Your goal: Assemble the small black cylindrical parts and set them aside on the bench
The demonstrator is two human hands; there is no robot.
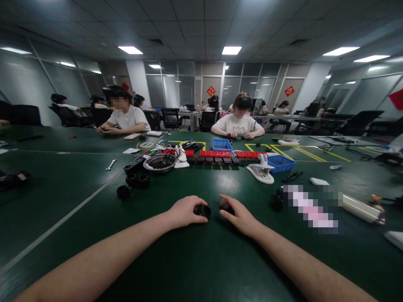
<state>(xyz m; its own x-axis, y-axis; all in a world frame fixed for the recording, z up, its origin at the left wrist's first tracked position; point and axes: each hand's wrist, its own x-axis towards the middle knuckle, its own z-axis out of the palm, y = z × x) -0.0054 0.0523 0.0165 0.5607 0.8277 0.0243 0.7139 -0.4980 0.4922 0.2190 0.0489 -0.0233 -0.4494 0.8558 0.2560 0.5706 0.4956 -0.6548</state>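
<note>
Near the middle of the green table, my left hand curls its thumb and fingers around a short black cylindrical part. Its near side faces my right hand. A small gap separates the two hands. My right hand is bent around a dark piece, mostly covered by the fingers; its kind cannot be made out. Similar black round parts stand grouped to the left, with a single black ring-like part closest to me.
Beyond my hands are a metal bowl, a red-and-black row of sockets, white clip bases and blue bins. A wrench lies left; a pale cylinder lies right. Two people sit across the table.
</note>
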